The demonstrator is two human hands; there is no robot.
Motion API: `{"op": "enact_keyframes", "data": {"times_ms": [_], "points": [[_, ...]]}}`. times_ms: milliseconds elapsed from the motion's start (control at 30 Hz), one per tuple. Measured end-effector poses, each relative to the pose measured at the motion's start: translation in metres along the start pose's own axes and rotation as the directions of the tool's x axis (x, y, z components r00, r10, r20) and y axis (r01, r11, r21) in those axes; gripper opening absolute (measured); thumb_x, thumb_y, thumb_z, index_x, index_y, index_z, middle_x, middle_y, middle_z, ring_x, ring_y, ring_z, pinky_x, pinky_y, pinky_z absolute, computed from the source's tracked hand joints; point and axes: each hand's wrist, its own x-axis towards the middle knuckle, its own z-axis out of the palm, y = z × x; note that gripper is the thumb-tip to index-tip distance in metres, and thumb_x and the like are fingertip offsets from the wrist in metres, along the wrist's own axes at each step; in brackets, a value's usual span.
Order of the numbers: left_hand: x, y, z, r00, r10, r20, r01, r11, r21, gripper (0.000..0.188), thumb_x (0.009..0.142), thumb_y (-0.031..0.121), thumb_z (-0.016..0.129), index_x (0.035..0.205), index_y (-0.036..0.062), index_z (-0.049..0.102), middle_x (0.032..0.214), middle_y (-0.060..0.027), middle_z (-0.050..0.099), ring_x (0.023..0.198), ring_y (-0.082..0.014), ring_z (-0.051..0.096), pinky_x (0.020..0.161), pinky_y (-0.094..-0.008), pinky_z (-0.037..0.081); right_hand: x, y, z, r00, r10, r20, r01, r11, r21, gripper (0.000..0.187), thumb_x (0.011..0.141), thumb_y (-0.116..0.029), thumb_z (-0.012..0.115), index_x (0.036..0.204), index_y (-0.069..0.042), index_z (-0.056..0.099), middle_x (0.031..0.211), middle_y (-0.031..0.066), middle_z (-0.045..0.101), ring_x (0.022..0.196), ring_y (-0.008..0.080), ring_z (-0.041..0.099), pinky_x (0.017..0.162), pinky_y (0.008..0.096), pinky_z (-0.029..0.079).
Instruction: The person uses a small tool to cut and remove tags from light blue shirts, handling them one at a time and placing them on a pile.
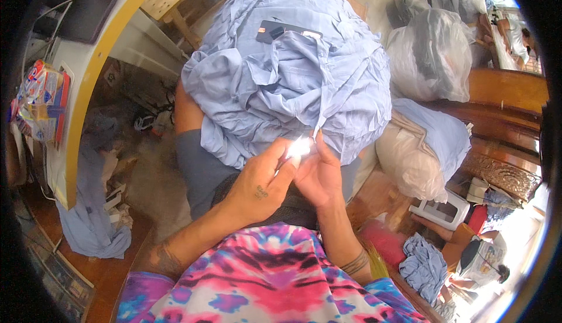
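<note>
A big heap of light-blue fabric point(298, 98) covers my lap and spreads away from me. On its far part lies a dark flat strip point(267, 32), partly covered by folds. My right hand point(319, 174) pinches a narrow twisted end of the fabric between thumb and fingers at the heap's near edge. Close beside it, my left hand point(257, 185) is closed, thumb pressed to fingers, with the fingertips almost meeting the right hand. A bright glare point(301, 147) between the hands washes out whatever the left fingers hold.
On the left stands a yellow-edged table point(88, 89) with a colourful plastic packet point(42, 98). Blue cloth point(93, 229) lies below it. To the right are stuffed plastic bags point(433, 59), a carved wooden bench point(506, 92), a white stool point(445, 210) and other people at the edge.
</note>
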Motion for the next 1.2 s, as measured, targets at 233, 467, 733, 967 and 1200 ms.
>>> {"op": "enact_keyframes", "data": {"times_ms": [233, 467, 733, 967, 1200], "points": [[-0.001, -0.008, 0.004, 0.99, 0.123, -0.068, -0.098, 0.95, 0.295, 0.024, 0.107, 0.018, 0.053, 0.121, -0.0007, 0.057, 0.078, -0.0133, 0.066, 0.065, -0.0252, 0.066, 0.061, -0.0406, 0.049, 0.006, 0.003, -0.016, 0.982, 0.059, 0.177, -0.042, 0.994, -0.1, 0.027, 0.109, -0.035, 0.057, 0.114, -0.009, 0.064, 0.103, 0.0011, 0.066, 0.097, 0.0191, 0.065, 0.089, 0.0391, 0.054], [-0.008, 0.001, 0.002, 0.988, 0.099, -0.121, -0.059, 0.951, 0.302, 0.021, 0.105, 0.019, 0.054, 0.113, -0.0004, 0.053, 0.079, -0.0244, 0.066, 0.078, -0.0463, 0.069, 0.063, -0.0489, 0.049, -0.001, 0.01, 0.003, 0.971, 0.065, 0.228, -0.031, 0.988, -0.15, 0.025, 0.109, -0.033, 0.056, 0.115, -0.01, 0.063, 0.114, 0.0056, 0.067, 0.107, 0.0224, 0.065, 0.096, 0.0404, 0.052], [-0.011, 0.004, -0.001, 0.986, 0.121, -0.114, -0.08, 0.947, 0.31, 0.019, 0.104, 0.016, 0.054, 0.113, -0.0002, 0.051, 0.08, -0.0287, 0.065, 0.079, -0.0514, 0.066, 0.064, -0.0558, 0.047, 0.003, 0.009, 0.003, 0.956, 0.063, 0.286, -0.017, 0.987, -0.159, 0.023, 0.108, -0.03, 0.058, 0.118, -0.01, 0.062, 0.117, 0.0058, 0.067, 0.109, 0.022, 0.065, 0.098, 0.0405, 0.052], [-0.011, 0.007, -0.001, 0.98, 0.158, -0.117, -0.111, 0.935, 0.337, 0.02, 0.104, 0.016, 0.055, 0.113, -0.0004, 0.053, 0.081, -0.027, 0.066, 0.079, -0.0492, 0.068, 0.064, -0.0529, 0.05, 0.003, 0.01, 0.003, 0.951, 0.052, 0.305, -0.008, 0.989, -0.144, 0.023, 0.109, -0.029, 0.057, 0.118, -0.008, 0.061, 0.118, 0.0063, 0.067, 0.107, 0.0219, 0.065, 0.098, 0.0406, 0.052], [-0.011, 0.006, 0.0, 0.981, 0.157, -0.111, -0.109, 0.93, 0.352, 0.021, 0.104, 0.019, 0.055, 0.114, -0.0001, 0.053, 0.08, -0.0263, 0.065, 0.079, -0.049, 0.068, 0.062, -0.0526, 0.049, 0.005, 0.008, -0.001, 0.939, 0.066, 0.338, -0.008, 0.986, -0.169, 0.024, 0.11, -0.028, 0.055, 0.119, -0.007, 0.061, 0.117, 0.0069, 0.068, 0.107, 0.0223, 0.065, 0.098, 0.0405, 0.052]]}}
